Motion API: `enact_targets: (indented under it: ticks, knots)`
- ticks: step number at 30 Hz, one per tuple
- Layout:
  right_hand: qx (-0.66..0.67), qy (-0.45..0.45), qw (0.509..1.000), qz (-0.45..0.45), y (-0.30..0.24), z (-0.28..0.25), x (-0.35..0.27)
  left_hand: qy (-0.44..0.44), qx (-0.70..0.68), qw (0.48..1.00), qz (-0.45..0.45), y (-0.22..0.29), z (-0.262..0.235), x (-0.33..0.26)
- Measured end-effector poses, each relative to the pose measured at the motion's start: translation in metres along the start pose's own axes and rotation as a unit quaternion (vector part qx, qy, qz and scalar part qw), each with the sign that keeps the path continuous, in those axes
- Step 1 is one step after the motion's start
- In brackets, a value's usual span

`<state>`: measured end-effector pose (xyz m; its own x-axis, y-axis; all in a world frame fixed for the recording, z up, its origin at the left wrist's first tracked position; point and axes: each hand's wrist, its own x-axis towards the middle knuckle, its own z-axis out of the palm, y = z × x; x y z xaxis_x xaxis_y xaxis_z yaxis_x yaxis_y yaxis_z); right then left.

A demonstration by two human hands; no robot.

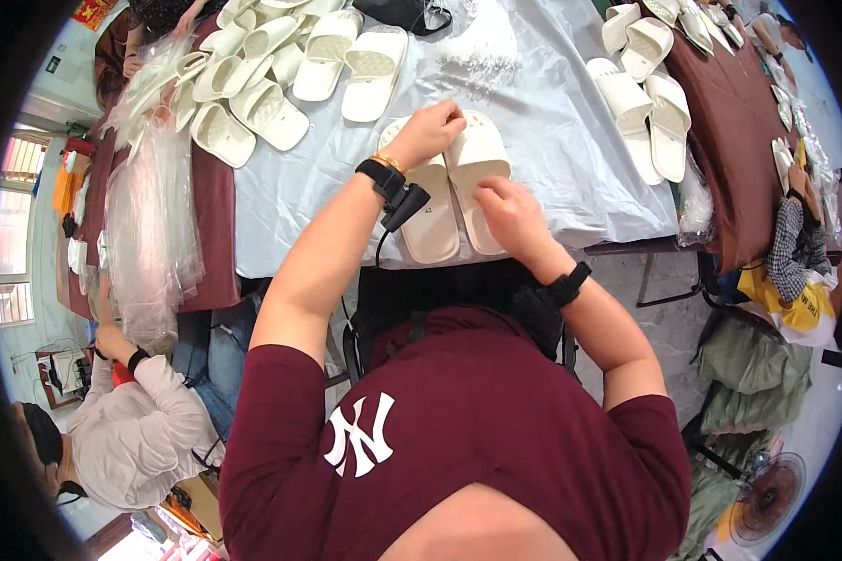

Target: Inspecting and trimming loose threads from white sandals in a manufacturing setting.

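A pair of cream slide slippers lies side by side in front of me, toes pointing away: the left slipper (431, 220) and the right slipper (482, 148). Across the left slipper's toe end reaches my left hand (425, 136), its fingers curled together by the gap between the toes. My right hand (515, 218) is closed beside the right slipper, thumb and fingertips pinched over its insole just behind the strap. Whatever either hand pinches is too small or hidden to make out. Both wrists wear black straps, the left one with a small black device (404, 203).
A heap of cream slippers (253, 84) covers the far left of the grey-blue tablecloth (571, 178), beside clear plastic bags (154, 234). Thin white strands (482, 47) are piled at the back. Another slipper pair (666, 126) lies right. Other people sit at both sides.
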<state>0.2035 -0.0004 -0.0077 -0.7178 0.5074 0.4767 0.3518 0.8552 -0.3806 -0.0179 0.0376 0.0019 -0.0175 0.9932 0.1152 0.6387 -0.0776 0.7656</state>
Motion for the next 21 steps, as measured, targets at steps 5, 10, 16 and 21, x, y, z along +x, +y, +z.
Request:
enact_targets:
  ticks: [5, 10, 16, 21]
  knots:
    - [-0.02, 0.024, 0.999, -0.015, 0.014, 0.01, 0.004, -0.113, -0.022, 0.991, -0.062, 0.002, 0.0, 0.016]
    - [-0.018, 0.019, 1.0, -0.017, 0.016, 0.015, 0.006, -0.134, -0.122, 0.979, -0.092, -0.003, 0.013, 0.024]
    - [-0.003, 0.031, 0.999, -0.018, 0.013, 0.01, 0.006, -0.121, -0.152, 0.978, -0.077, 0.003, 0.015, 0.021]
    - [0.064, 0.117, 0.99, 0.038, 0.01, -0.008, 0.022, -0.076, -0.193, 0.975, -0.08, 0.009, 0.005, 0.009]
